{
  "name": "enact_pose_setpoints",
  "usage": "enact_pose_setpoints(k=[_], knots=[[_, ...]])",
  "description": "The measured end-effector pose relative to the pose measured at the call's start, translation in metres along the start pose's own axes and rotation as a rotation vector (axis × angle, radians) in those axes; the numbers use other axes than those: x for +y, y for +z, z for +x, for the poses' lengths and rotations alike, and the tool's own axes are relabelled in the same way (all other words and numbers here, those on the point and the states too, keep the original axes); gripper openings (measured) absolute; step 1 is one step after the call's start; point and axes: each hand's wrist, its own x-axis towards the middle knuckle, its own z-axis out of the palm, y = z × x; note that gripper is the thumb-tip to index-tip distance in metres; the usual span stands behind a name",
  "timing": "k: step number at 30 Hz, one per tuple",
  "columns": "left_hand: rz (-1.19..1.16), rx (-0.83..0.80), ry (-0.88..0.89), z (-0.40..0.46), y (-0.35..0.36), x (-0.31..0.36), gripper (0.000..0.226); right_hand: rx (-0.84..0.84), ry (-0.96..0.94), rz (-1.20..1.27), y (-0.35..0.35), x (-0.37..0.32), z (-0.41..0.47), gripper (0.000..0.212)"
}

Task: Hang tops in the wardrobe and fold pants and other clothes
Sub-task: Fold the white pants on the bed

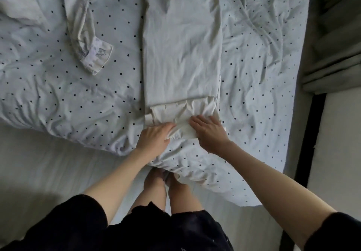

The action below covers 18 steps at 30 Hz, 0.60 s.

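Folding pants [182, 55]: my left hand [155, 136] pinches the near hem, right hand [209, 131] presses flat; next, fold far.

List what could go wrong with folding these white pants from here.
1. The near end of the white pants, bunched under the left hand and right hand, is already creased; folding now could lock the wrinkles in.
2. The polka-dot duvet underneath is rumpled, so the fold may come out uneven.
3. The other white garment lies close by and might get caught up.
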Motion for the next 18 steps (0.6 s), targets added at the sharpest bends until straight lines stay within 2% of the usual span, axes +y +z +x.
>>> enact_pose_setpoints(k=[3, 6, 8, 9, 10, 12, 14, 16, 18], knots=[[-0.061, -0.201, -0.039, -0.003, -0.019, 0.001, 0.046, -0.106, 0.025, 0.092, -0.018, -0.006, -0.016, 0.050], [-0.081, -0.406, 0.008, 0.003, -0.056, 0.011, 0.043, -0.282, 0.080, 0.162, -0.053, -0.005, -0.027, 0.027], [-0.100, -0.429, -0.005, 0.013, -0.080, 0.015, 0.034, -0.301, 0.126, 0.226, -0.077, 0.002, -0.022, 0.016], [-0.123, -0.352, -0.011, 0.017, -0.091, 0.016, 0.025, -0.253, 0.153, 0.232, -0.089, 0.006, -0.018, 0.017], [-0.121, -0.209, -0.005, 0.021, -0.101, 0.017, 0.020, -0.163, 0.182, 0.196, -0.101, 0.010, -0.011, 0.019], [-0.019, 0.198, 0.058, 0.028, -0.114, 0.015, 0.030, 0.050, 0.259, 0.094, -0.123, 0.019, 0.005, 0.026], [0.096, 0.511, 0.160, 0.034, -0.118, 0.014, 0.044, 0.180, 0.314, 0.062, -0.139, 0.029, 0.024, 0.028], [0.187, 0.639, 0.256, 0.042, -0.110, 0.015, 0.047, 0.203, 0.336, 0.059, -0.148, 0.039, 0.044, 0.028], [0.276, 0.586, 0.288, 0.050, -0.087, 0.014, 0.054, 0.214, 0.367, 0.059, -0.152, 0.045, 0.066, 0.028]])
